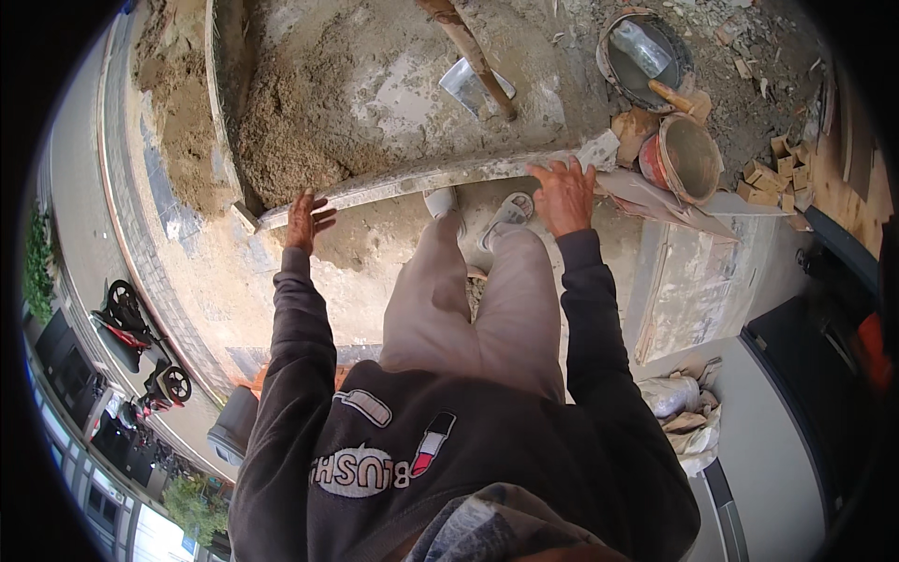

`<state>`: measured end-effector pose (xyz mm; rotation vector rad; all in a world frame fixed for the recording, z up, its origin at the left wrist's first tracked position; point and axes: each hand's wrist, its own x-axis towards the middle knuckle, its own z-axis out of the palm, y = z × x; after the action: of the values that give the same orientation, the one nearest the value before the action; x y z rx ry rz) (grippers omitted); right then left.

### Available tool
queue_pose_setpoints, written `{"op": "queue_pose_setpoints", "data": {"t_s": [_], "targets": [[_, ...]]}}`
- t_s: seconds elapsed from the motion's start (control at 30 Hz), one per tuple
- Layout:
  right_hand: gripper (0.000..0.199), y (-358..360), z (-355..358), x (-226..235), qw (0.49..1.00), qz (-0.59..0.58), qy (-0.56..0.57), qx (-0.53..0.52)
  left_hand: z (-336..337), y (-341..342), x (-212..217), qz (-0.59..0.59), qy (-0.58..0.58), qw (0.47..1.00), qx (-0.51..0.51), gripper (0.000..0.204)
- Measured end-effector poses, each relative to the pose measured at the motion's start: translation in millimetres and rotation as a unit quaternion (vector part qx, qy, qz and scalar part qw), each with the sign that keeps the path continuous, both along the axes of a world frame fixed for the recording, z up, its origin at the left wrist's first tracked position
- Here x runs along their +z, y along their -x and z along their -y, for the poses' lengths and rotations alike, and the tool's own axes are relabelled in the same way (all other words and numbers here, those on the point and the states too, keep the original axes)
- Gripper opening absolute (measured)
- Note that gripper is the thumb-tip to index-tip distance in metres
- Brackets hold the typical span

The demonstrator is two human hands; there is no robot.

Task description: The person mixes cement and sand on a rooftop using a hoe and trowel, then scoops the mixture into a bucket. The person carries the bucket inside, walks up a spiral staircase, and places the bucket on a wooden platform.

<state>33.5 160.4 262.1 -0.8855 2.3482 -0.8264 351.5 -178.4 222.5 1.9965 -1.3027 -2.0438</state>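
Your two hands rest on the long metal edge (pixel 421 178) of a mortar tray, a pale, mortar-caked rim that runs across in front of you, bowed by the lens. Your left hand (pixel 304 217) lies on its left end near the corner, fingers spread and open over the rim. Your right hand (pixel 565 195) presses down on the right part of the same edge, fingers splayed flat, not wrapped around it as far as you can tell.

Just below the edge, between your arms, your two feet in pale sandals (pixel 478 211) stand on the sandy ground, with light trousers (pixel 478 300) above them and dark sleeves on both arms.

Beyond the edge lies a heap of wet sand and mortar (pixel 309 112), thickest on the left. A shovel (pixel 473 70) with a wooden handle and a grey blade lies in the mix, well beyond your right hand.

To the right of your right hand, near the end of the edge, an orange bucket (pixel 688 157) lies tipped on its side. Farther up sits a round dark pan (pixel 646 51) holding a trowel. Broken brick pieces (pixel 782 169) are scattered to the right of the bucket. Crumpled bags (pixel 684 412) lie at lower right.
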Motion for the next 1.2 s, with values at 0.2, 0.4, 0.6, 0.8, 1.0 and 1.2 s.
{"op": "queue_pose_setpoints", "data": {"t_s": [0.2,0.4,0.6,0.8,1.0,1.2], "targets": [[0.042,-60.4,-130.4,-68.9,0.923,0.303,-0.004,-0.238,-67.0,-101.5,6.9,0.203,0.104,0.943,-0.24,0.035],[0.03,-138.8,-331.9,-127.6,0.773,0.404,-0.169,-0.459,-133.8,-143.4,25.5,0.201,-0.084,0.953,-0.213,0.039],[0.032,-227.6,-405.7,-92.9,0.624,0.44,-0.134,-0.632,-135.3,-55.4,3.2,0.081,-0.065,0.905,-0.412,0.034],[0.03,-331.8,-360.2,-73.4,0.503,0.514,-0.072,-0.69,-106.3,21.4,2.8,0.089,-0.096,0.923,-0.361,0.034],[0.027,-411.0,-200.8,-45.8,0.497,0.524,-0.01,-0.692,12.6,52.9,-12.4,0.074,-0.044,0.921,-0.38,0.033],[0.026,-435.7,-119.7,-56.7,0.571,0.472,-0.028,-0.671,82.5,112.8,-21.9,0.095,-0.01,0.886,-0.453,0.036]]}}
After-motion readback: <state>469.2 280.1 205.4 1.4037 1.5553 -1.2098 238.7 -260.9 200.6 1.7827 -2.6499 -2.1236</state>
